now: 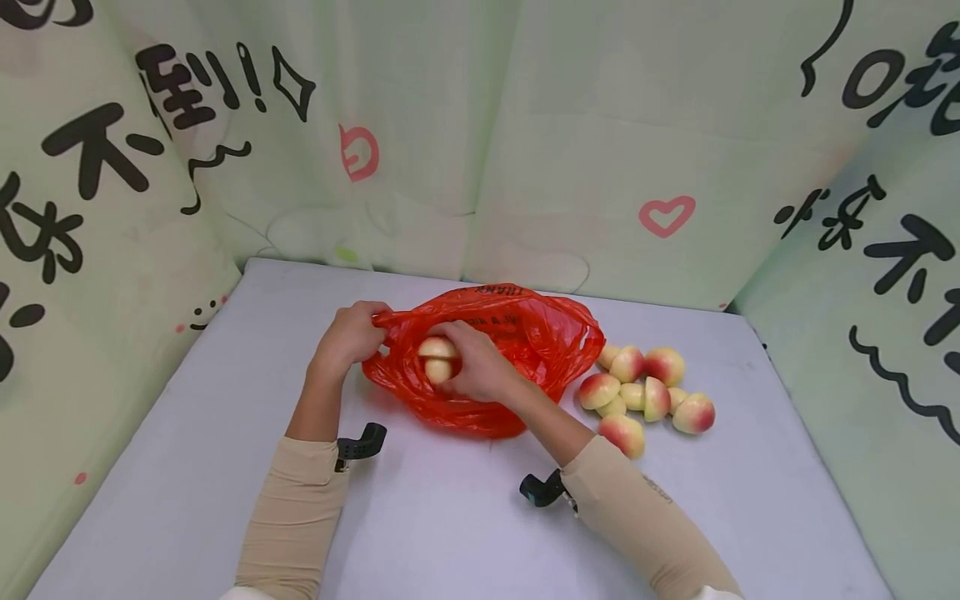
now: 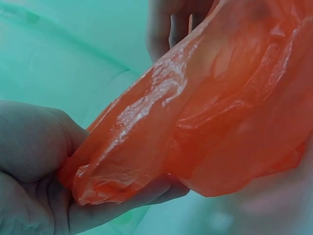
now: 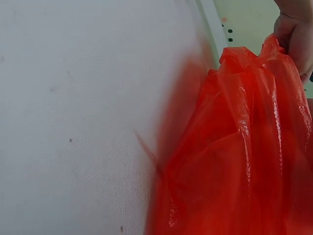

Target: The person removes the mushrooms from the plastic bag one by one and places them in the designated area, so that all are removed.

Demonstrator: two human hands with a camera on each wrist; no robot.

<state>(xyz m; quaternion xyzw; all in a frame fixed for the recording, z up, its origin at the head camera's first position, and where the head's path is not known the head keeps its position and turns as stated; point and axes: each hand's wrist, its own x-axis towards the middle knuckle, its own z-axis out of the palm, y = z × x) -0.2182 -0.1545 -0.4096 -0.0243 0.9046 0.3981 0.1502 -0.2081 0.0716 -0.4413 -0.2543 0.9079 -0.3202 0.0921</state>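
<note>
A red plastic bag [image 1: 536,333] with dark print lies with its mouth spread. At its left edge my left hand [image 1: 351,337] pinches the plastic; in the left wrist view, the bag's folded rim [image 2: 112,181] sits between thumb and fingers. Inside the mouth, my right hand [image 1: 480,367] holds a pale yellow mushroom [image 1: 438,350] by its right side, the cap toward the far side. The right wrist view has the bag's outside [image 3: 230,166] and the left hand [image 3: 299,44] gripping its top; the mushroom is hidden there.
Several mushrooms [image 1: 656,400] with red-and-yellow caps lie in a loose group right of the bag, the closest ones by its right edge. Everything rests on a white table [image 1: 450,517]. Pale green printed curtains [image 1: 487,167] stand around its back and sides.
</note>
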